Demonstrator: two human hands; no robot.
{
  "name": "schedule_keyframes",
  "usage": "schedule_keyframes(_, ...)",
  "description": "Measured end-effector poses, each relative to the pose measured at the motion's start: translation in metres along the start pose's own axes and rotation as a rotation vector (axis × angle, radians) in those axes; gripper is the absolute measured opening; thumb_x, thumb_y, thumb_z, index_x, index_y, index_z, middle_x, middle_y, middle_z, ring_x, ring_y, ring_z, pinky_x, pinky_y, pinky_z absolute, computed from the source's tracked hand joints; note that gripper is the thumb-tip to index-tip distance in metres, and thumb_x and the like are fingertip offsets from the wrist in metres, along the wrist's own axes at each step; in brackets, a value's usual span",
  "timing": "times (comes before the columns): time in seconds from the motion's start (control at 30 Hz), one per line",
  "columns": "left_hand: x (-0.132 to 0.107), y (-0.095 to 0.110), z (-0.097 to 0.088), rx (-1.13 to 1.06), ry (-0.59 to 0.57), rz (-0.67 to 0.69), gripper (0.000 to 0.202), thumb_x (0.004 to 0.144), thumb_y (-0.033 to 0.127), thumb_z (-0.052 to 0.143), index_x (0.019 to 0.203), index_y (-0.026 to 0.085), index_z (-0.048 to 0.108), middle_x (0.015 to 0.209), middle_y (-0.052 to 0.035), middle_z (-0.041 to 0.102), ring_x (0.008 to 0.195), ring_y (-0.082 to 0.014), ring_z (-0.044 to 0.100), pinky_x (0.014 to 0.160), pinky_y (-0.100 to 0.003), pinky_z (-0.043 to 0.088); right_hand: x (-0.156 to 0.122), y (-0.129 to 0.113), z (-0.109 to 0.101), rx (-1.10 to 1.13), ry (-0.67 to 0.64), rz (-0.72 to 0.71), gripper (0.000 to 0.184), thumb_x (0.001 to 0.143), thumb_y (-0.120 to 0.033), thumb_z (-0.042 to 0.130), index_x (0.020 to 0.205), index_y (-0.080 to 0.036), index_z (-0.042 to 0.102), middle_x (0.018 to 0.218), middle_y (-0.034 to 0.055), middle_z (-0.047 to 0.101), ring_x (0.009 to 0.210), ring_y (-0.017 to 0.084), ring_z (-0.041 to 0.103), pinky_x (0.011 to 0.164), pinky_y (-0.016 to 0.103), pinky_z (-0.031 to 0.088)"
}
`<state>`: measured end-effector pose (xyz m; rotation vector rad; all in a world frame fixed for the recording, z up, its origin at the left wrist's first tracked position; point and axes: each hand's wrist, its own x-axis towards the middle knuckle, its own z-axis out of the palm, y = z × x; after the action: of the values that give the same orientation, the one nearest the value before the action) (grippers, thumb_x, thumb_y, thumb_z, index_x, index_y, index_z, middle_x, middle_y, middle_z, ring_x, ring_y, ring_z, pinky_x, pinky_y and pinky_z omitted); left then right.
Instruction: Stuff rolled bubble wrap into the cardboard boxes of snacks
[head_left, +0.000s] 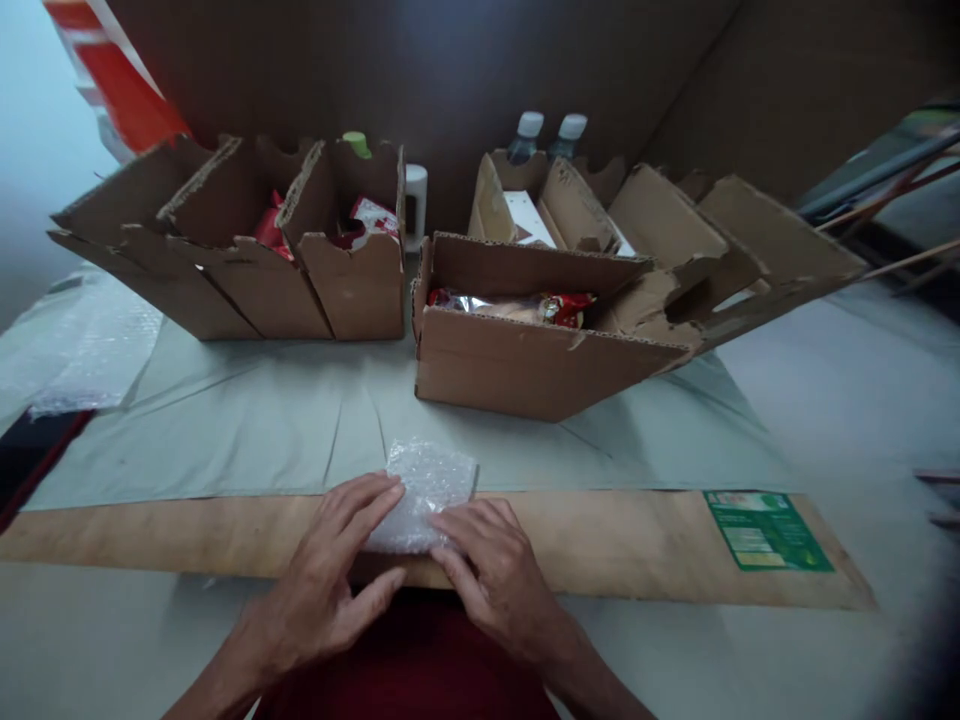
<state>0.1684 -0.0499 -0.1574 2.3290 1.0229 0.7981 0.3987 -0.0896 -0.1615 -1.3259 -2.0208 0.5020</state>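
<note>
A small folded piece of bubble wrap (431,480) lies at the table's near edge, straight in front of me. Whether anything is inside it I cannot make out. My left hand (330,565) rests its fingertips on the wrap's left side, fingers stretched and thumb held apart. From the right, my right hand (495,565) has its fingers over the near corner of the wrap, with the thumb close below at the edge. Under both hands and the wrap runs a long flat cardboard strip (615,530).
Cardboard bins (352,290) stand behind, some with red packets. A cardboard box (495,360) nearer me holds shiny wrapped packets. Two white-capped bottles (525,140) and a white mug (415,205) are at the back. More bubble wrap (97,335) lies left. A green label (769,530) sits right.
</note>
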Motion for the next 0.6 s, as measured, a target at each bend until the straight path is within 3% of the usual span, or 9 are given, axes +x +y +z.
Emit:
schedule_keyframes(0.1,0.015,-0.005,0.008,-0.044,-0.05,-0.057,0.052,0.101,0.018,0.054,0.151,0.027,0.045,0.109,-0.0064,0.073,0.097,-0.0207,0.069,0.088,-0.036,0.059,0.006,0.009,-0.007,0.027,-0.061,0.084,0.021,0.103,-0.023,0.056,0.12,-0.022,0.068,0.105,0.0048,0.079,0.094,0.022,0.069,0.087,0.039,0.051)
schedule_keyframes(0.2,0.034,-0.017,0.022,0.028,-0.012,-0.133,0.044,0.1,0.023,0.057,0.144,0.021,0.051,0.103,-0.0072,0.074,0.086,-0.0218,0.068,0.08,-0.037,0.059,0.018,0.025,-0.014,-0.142,-0.009,0.119,0.029,0.102,-0.032,0.058,0.127,-0.018,0.067,0.124,0.0125,0.074,0.11,0.029,0.067,0.094,0.046,0.051)
schedule_keyframes(0.33,0.047,-0.028,0.036,0.199,0.053,-0.142,0.04,0.099,0.026,0.056,0.138,0.017,0.057,0.101,-0.0105,0.072,0.09,-0.0271,0.067,0.082,-0.044,0.059,0.036,0.038,-0.015,-0.307,-0.102,0.208,0.053,0.092,-0.047,0.07,0.131,-0.011,0.064,0.148,0.0231,0.059,0.128,0.041,0.058,0.103,0.058,0.047)
schedule_keyframes(0.43,0.041,-0.028,0.037,0.21,0.115,-0.171,0.039,0.099,0.029,0.058,0.136,0.018,0.059,0.108,-0.0122,0.069,0.097,-0.0281,0.068,0.087,-0.046,0.06,0.04,0.038,-0.007,-0.23,-0.16,0.198,0.036,0.091,-0.043,0.072,0.113,-0.015,0.068,0.15,0.0214,0.057,0.135,0.041,0.054,0.108,0.059,0.044)
schedule_keyframes(0.53,0.025,-0.023,0.03,0.067,0.185,-0.233,0.054,0.095,0.033,0.066,0.146,0.024,0.052,0.129,-0.0145,0.065,0.119,-0.0304,0.066,0.1,-0.048,0.058,0.031,0.032,0.001,-0.025,-0.062,0.116,0.016,0.092,-0.029,0.07,0.103,-0.019,0.063,0.137,0.0159,0.067,0.129,0.033,0.06,0.106,0.051,0.047)
schedule_keyframes(0.6,0.015,-0.02,0.023,-0.095,0.165,-0.303,0.07,0.093,0.032,0.069,0.157,0.029,0.04,0.142,-0.0148,0.061,0.13,-0.0311,0.063,0.105,-0.048,0.057,0.021,0.027,0.004,0.156,-0.022,0.075,0.014,0.092,-0.022,0.069,0.104,-0.021,0.061,0.124,0.0106,0.072,0.116,0.026,0.066,0.1,0.042,0.05)
